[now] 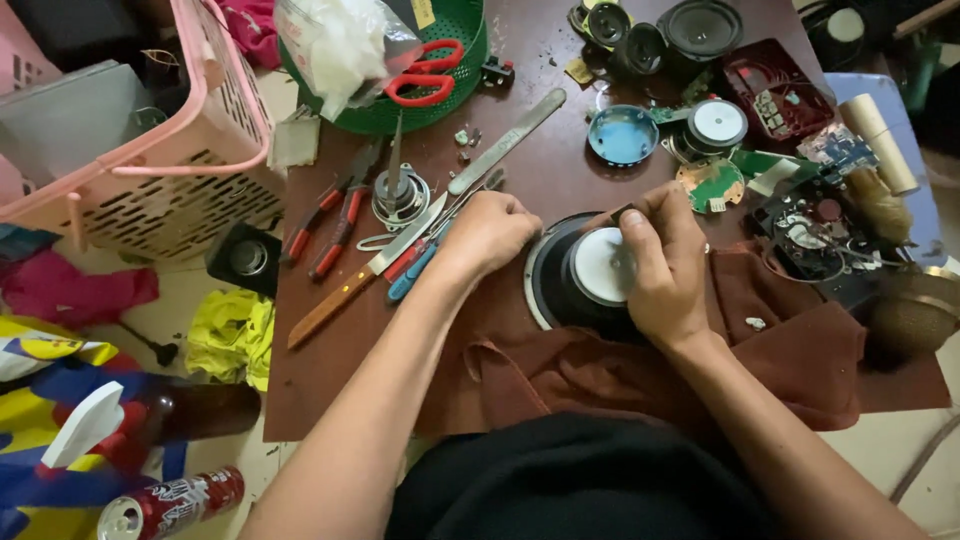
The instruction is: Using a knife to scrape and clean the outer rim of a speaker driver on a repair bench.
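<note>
Your left hand (492, 232) is curled into a loose fist against the left rim of the large speaker (585, 275), knuckles up; whether it pinches anything is not visible. Your right hand (663, 262) drapes over the speaker's right side, fingers bent, thumb on the pale round magnet cap (603, 265); a small dark bit shows at the fingertips, possibly a tool tip, too small to tell.

The speaker lies face down near the front edge of the desk (545, 170), on a rumpled rust-brown cloth (770, 365): black metal frame, grey rim, matte white disc on top. Your right hand hides its right half.

The desk top is dark brown, scuffed, with crumbs of debris. Left of your left hand lie 1 wooden-handled knife (355, 282), red-handled pliers (330, 225) and a flat metal file (507, 141).

Toward the back edge sits a green basket (465, 50) with red scissors (428, 75), cut off by the frame. A blue round cap (622, 135) and green circuit boards (712, 184) lie right of centre. The right corner is a tangle of dark parts, hard to sort out.
</note>
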